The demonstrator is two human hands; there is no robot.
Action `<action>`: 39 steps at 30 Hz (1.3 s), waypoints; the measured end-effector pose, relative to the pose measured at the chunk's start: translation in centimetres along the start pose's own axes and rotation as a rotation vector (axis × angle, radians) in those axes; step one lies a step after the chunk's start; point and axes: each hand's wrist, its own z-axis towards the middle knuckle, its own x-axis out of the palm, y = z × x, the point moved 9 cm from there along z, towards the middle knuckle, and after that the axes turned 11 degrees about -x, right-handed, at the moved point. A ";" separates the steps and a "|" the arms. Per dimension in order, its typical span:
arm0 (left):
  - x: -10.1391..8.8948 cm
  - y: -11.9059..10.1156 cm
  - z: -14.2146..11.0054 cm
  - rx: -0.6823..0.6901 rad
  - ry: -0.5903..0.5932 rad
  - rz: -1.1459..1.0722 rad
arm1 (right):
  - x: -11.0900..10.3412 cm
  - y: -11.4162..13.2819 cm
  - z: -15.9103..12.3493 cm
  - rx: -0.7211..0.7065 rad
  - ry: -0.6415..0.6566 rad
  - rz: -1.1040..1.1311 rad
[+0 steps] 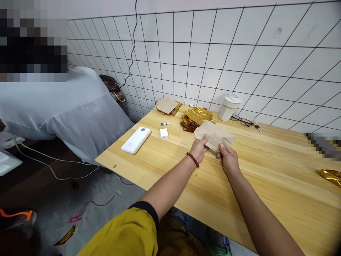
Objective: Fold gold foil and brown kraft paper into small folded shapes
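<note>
Both my hands hold a tan paper sheet (214,135) just above the wooden table (266,177). My left hand (199,149), with a red bead bracelet on the wrist, pinches the sheet's left edge. My right hand (229,159) grips its lower right edge with the fingers closed. Just beyond the sheet lies a pile of gold foil sheets (196,118). A second stack of tan paper over gold foil (167,106) sits at the table's far left corner.
A white power bank (136,140), a small white box (164,133) and a small tube (165,124) lie left of my hands. A white cup (229,106), glasses (242,121) and a key stand by the tiled wall. Another person in grey (66,110) is at left. Gold foil (331,176) lies at right.
</note>
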 end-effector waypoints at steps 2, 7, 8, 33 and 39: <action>-0.7 -0.6 0.2 -0.019 -0.060 -0.121 | -0.2 -0.4 0.1 0.011 -0.011 0.007; -2.0 -1.4 0.5 -0.076 -0.167 -0.300 | -0.6 -0.4 0.0 0.011 -0.052 -0.010; -2.1 -1.5 0.5 -0.082 -0.171 -0.307 | -0.7 -0.3 0.0 0.009 -0.061 -0.021; -2.4 -1.8 0.7 -0.048 -0.194 -0.314 | 0.0 0.3 0.2 -0.004 -0.039 0.062; -0.3 0.0 0.3 -0.099 0.020 -0.096 | 0.3 0.8 0.1 -0.030 -0.011 0.053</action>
